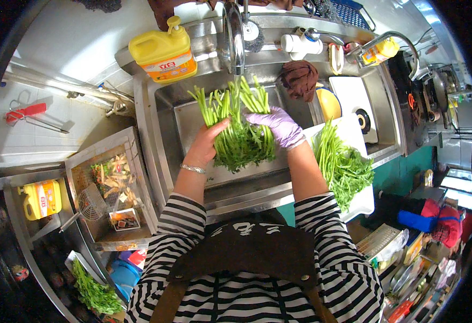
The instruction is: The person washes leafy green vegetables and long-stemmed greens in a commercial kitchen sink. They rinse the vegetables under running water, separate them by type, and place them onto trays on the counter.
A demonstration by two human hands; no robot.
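Observation:
A bunch of leafy green vegetables (pixel 242 147) is held over the left sink basin (pixel 189 139), with its pale stems pointing up toward the faucet (pixel 233 44) and its leaves toward me. My left hand (pixel 203 142), bare with a silver bracelet at the wrist, grips the bunch on its left side. On the other side my right hand (pixel 281 126), in a thin purple glove, is closed around the stems. Water appears to run from the spout onto them. Beside my right forearm, more greens (pixel 343 171) lie on a white tray (pixel 363 210).
A yellow detergent jug (pixel 163 52) stands at the sink's back left corner. A brown cloth (pixel 299 78) hangs over the divider near a yellow bowl (pixel 328 104) and a white board (pixel 351 89). At left, a metal bin (pixel 141 177) holds scraps and a strainer (pixel 91 202).

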